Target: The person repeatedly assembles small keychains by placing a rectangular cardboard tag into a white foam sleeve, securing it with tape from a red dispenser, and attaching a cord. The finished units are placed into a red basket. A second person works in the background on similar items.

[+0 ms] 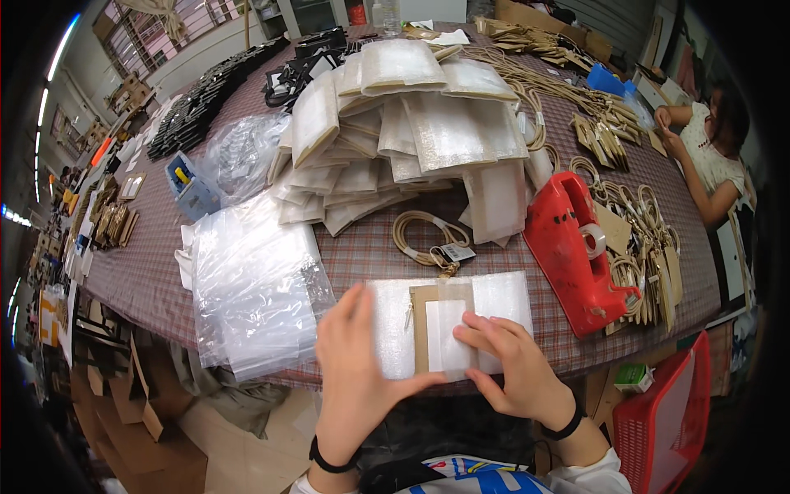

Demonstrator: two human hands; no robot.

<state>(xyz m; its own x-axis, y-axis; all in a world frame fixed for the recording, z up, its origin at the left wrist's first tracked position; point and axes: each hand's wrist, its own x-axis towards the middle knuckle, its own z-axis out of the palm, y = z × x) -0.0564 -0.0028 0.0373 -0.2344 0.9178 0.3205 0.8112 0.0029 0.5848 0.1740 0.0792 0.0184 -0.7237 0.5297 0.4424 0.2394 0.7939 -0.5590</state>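
In front of me at the table's near edge lies a tan card holder point(420, 337) with a white panel and a small zip on its left side. It rests on a white foam wrapping sheet point(392, 346). My left hand point(355, 346) is over the sheet's left end, fingers raised and slightly blurred, thumb stretched toward the holder's lower edge. On the right, my right hand point(514, 366) rests its fingertips on the holder's right side, with the thumb apart near the lower edge. Just beyond lies a coiled tan cord lanyard point(407, 244) with a tag point(457, 253).
Beyond is a high pile of foam-wrapped packets point(461, 132). Clear plastic bags point(259, 288) lie left; a red tape dispenser point(568, 255) stands right, beside bundled tan lanyards point(650, 239). A red basket point(662, 420) stands below right. Another person point(716, 156) sits at the far right.
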